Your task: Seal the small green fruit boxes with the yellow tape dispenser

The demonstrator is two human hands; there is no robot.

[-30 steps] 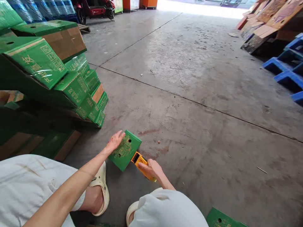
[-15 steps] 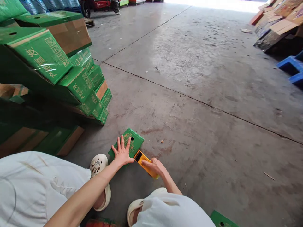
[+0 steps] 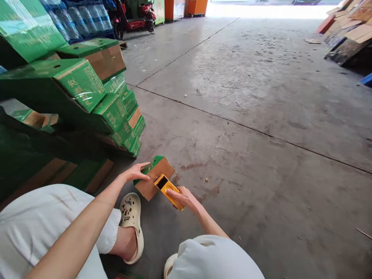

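Observation:
My left hand (image 3: 137, 173) grips the small green cardboard box (image 3: 155, 177) at its left end, fingers over the green top and thumb on the brown side. The box sits tilted on the floor between my feet, with that brown side turned up towards me. In my right hand (image 3: 182, 196) is a yellow handheld device (image 3: 169, 191) with a dark rectangular window at its far end. That end is against or just in front of the box's brown side; whether they touch I cannot tell. My thumb lies on top of the device.
Green cartons (image 3: 113, 112) are stacked at the left, close to the small box. Behind them are wrapped water bottles (image 3: 83, 19) and a red scooter (image 3: 133, 19). Cardboard boxes (image 3: 353, 38) lean at the far right. Grey concrete floor (image 3: 247, 174) stretches ahead.
The small box has tipped so its brown side shows. My left hand has gone from lying spread on its top to gripping its left end. The yellow device has moved up and left.

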